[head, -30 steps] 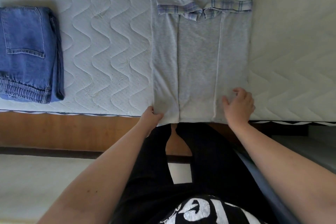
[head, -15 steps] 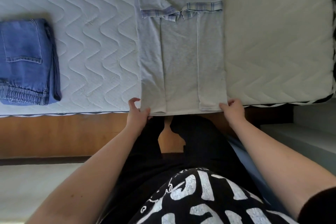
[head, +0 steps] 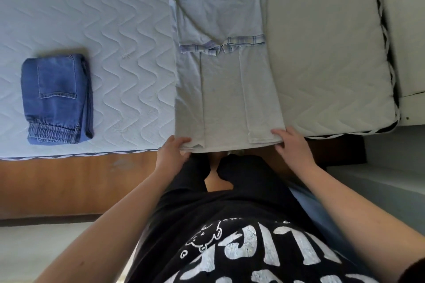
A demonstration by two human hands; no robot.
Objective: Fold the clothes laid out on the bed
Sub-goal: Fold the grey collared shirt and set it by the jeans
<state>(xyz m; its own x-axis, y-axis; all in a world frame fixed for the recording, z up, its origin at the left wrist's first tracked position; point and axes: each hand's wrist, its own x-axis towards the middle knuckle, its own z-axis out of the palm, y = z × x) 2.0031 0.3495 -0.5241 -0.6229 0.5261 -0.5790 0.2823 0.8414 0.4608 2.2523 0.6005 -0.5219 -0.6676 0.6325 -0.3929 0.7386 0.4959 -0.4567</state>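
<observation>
Now both my hands grip the shirt's hem.
My left hand pinches the grey shirt at its near-left corner, my right hand the near-right, at the bed edge.

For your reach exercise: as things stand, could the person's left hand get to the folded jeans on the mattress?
Probably yes. The left hand grips the grey shirt's near hem corner, so it must let go first. The folded jeans lie apart to its left, with only bare mattress between.
</observation>
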